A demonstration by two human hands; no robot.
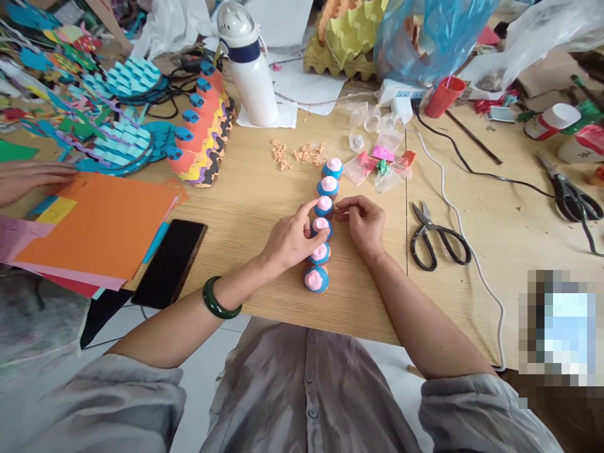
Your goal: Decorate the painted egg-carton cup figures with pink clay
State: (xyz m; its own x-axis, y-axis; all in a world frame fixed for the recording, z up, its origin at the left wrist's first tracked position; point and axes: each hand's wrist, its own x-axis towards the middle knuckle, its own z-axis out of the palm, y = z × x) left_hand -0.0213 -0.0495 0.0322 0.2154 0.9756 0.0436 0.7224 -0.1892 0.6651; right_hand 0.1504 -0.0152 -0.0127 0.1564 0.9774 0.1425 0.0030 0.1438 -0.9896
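The strip of blue cups (pixel 324 205) lay on the wooden table (pixel 245 195), between the person's two hands, running away from the body with a pink dab on each of its six cups. The left hand (pixel 293 239), with a dark green bangle (pixel 219 297) at its wrist, came in from the strip's left side: the index finger reached the third cup from the far end, and the thumb lay across the fourth — whether it pressed or only rested there, I cannot tell. The right hand (pixel 365 223) sat just beside the strip on its right, fingers curled and the tips close to the third cup; I cannot tell whether they pinched anything.

Orange crumbs (pixel 309 153) were scattered beyond the strip and a little to its left. Clear plastic wrappers (pixel 391 179) with bits of pink, green and orange lay near its far end, on the right. Right of the strip, beyond the right hand, were scissors (pixel 427 229) with their blades slightly apart.

Left of the strip lay a dark phone (pixel 172 261) and, further left, a sheet of orange paper (pixel 101 220) — another person's hand (pixel 33 179) was at the stack there. A white bottle (pixel 252 88) stood beyond the strip to the left, and a red cup (pixel 445 97) beyond it to the right.
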